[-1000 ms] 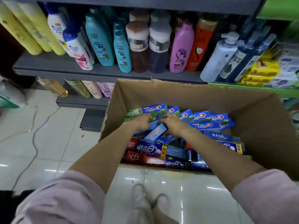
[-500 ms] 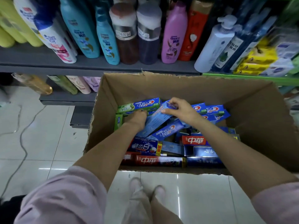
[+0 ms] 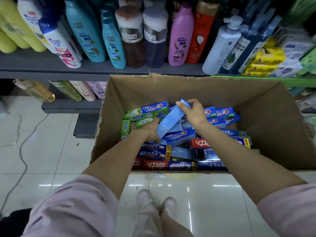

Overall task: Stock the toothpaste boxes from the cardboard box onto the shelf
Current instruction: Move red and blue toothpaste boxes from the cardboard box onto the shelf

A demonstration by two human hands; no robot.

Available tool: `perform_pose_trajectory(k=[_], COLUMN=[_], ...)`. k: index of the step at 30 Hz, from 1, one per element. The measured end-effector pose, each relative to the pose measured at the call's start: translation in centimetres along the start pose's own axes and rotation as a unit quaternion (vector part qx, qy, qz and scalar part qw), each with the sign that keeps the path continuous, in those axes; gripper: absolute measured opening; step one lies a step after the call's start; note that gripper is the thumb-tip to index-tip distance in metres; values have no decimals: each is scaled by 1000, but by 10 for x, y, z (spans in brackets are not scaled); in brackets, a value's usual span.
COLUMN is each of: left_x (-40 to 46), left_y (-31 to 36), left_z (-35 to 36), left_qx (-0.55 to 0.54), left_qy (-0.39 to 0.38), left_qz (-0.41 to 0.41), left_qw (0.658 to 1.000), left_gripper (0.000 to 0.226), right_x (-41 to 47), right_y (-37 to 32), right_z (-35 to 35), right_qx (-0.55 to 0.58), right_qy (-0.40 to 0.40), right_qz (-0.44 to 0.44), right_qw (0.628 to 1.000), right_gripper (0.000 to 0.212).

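Note:
An open cardboard box stands on the floor against the shelf, filled with several toothpaste boxes, blue, green and red. My right hand grips the far end of a light blue toothpaste box, which tilts up out of the pile. My left hand holds the same box's near, lower end down among the other boxes; its fingers are partly hidden behind it. A blue and green Crest box lies just left of the hands.
Shampoo and body wash bottles crowd the grey shelf above the box. Yellow packs sit on a green shelf at the right. More bottles lie on a lower shelf. A cable trails over the white tiled floor at the left. My feet stand before the box.
Both hands have tipped the light blue toothpaste box up from lying flat; my right hand rose with its far end. The view has moved closer to the shelf.

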State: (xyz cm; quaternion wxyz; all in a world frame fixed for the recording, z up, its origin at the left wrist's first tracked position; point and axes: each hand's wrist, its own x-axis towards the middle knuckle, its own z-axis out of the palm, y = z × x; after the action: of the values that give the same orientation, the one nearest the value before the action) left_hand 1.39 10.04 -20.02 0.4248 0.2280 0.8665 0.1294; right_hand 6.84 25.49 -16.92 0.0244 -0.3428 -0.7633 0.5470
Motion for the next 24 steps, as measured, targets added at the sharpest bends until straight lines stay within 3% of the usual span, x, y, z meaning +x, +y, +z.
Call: perform_pose_trajectory(k=[4, 10, 13, 19, 21, 24], left_x=[2, 0, 2, 7, 7, 3], left_y=[-1, -10, -15, -5, -4, -9], left_z=[-7, -8, -1, 6, 4, -5], left_qx=[15, 93, 75, 182, 110, -64], left_qy=[-41, -64, -17, 57, 96, 138], left_qz=[10, 27, 15, -15, -18, -20], left_qw=[999, 993, 997, 982, 989, 988], left_gripper=[79, 69, 61, 36, 34, 38], right_x=[-5, -10, -12, -34, -34, -29], right_y=[5, -13, -24, -23, -20, -14], right_z=[2, -21, -34, -18, -14, -12], right_qx=[15, -12, -49, -63, -40, -45], right_qy=[46, 102, 90, 15, 12, -68], right_qz=[-5, -107, -159, -170, -137, -78], right_qw=[999, 989, 982, 983, 990, 994], right_gripper=[46, 39, 36, 51, 51, 53])
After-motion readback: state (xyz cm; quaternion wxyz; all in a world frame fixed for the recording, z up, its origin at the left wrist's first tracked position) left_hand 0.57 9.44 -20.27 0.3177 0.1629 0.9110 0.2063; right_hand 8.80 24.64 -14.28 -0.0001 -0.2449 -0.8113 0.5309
